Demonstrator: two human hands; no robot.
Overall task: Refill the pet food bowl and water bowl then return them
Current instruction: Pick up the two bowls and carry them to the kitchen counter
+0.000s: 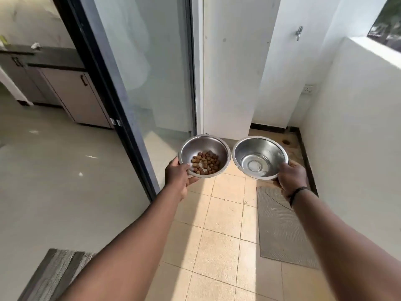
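Note:
Two steel bowls are held side by side in the air over a tiled balcony floor. The food bowl (204,146) holds a layer of brown kibble (205,163); my left hand (178,177) grips its near left rim. The water bowl (260,148) has clear water in its bottom; my right hand (290,177) grips its near right rim. The two rims almost touch.
A grey mat (280,231) lies on the beige tiles below my right arm. A black-framed glass sliding door (121,88) stands at left, with kitchen cabinets (71,94) beyond. White walls close the balcony ahead and right. A striped rug (54,276) lies at bottom left.

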